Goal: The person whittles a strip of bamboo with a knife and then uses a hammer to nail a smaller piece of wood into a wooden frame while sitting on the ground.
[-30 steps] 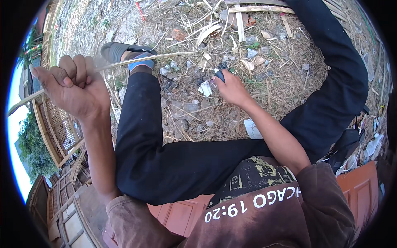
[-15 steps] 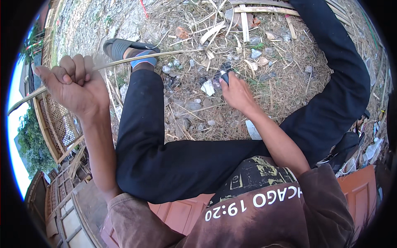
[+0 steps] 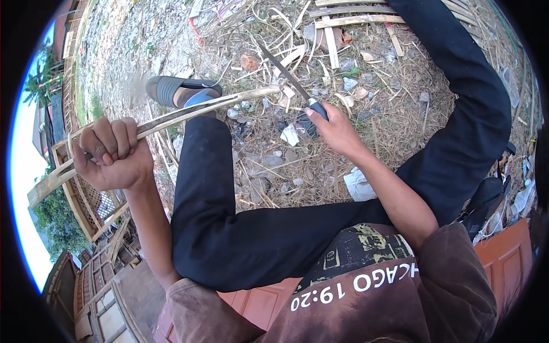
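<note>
Raised at the left, my left hand point(image 3: 114, 153) has its fingers wrapped round a long bamboo strip point(image 3: 191, 112). One end of the strip sticks out past my wrist to the lower left. Its other end reaches the middle of the view, with a dark groove along its face. My right hand point(image 3: 337, 130) grips the black handle of a knife point(image 3: 293, 82). The blade points up and left and passes close to the strip's far end; whether they touch I cannot tell.
My sandalled foot point(image 3: 177, 91) is behind the strip, and my dark-trousered legs frame the work spot. Dry grass, stones and bamboo shavings cover the ground point(image 3: 274, 166). Woven bamboo slats point(image 3: 360, 20) lie at the top right. A lattice panel point(image 3: 94, 194) stands at the left.
The bamboo strip has turned, so its broad, grooved face now shows. My left hand has come slightly down and right. The knife blade, previously indistinct, now shows clearly, angled up and left.
</note>
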The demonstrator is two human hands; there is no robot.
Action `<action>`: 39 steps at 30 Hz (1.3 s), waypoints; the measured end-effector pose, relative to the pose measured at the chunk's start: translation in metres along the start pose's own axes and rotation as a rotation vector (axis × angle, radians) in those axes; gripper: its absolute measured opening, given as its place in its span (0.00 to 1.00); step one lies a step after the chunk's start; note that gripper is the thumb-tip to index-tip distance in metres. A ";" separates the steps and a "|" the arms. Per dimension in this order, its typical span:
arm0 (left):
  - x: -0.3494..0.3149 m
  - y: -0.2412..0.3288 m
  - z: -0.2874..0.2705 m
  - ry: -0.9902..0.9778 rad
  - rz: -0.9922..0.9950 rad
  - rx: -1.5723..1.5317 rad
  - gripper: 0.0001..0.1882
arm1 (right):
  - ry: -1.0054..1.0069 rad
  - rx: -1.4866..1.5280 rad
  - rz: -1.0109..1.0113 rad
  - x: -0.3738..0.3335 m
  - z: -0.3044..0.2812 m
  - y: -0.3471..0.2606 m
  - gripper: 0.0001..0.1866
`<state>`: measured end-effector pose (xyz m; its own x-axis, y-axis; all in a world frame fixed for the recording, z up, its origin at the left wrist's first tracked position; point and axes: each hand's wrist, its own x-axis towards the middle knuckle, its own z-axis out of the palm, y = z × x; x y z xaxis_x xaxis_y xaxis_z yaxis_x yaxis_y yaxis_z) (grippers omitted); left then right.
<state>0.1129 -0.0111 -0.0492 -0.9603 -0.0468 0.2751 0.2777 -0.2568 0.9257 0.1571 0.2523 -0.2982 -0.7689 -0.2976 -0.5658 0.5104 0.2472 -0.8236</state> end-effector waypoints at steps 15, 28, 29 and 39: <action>0.011 -0.010 0.000 0.502 0.123 0.233 0.29 | 0.058 -0.208 -0.190 -0.013 0.016 0.002 0.20; 0.007 -0.005 -0.013 0.285 0.088 0.179 0.32 | -0.015 -0.101 -0.404 -0.031 0.032 -0.044 0.16; 0.007 -0.006 -0.010 0.285 0.084 0.180 0.32 | 0.022 -0.137 -0.433 -0.028 0.034 -0.040 0.15; 0.008 -0.012 -0.011 0.455 0.131 0.300 0.32 | 0.124 -0.200 -0.590 -0.023 0.037 -0.058 0.14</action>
<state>0.1011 -0.0194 -0.0609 -0.8139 -0.4884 0.3148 0.3276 0.0618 0.9428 0.1590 0.2103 -0.2386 -0.9439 -0.3301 -0.0005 -0.0854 0.2458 -0.9656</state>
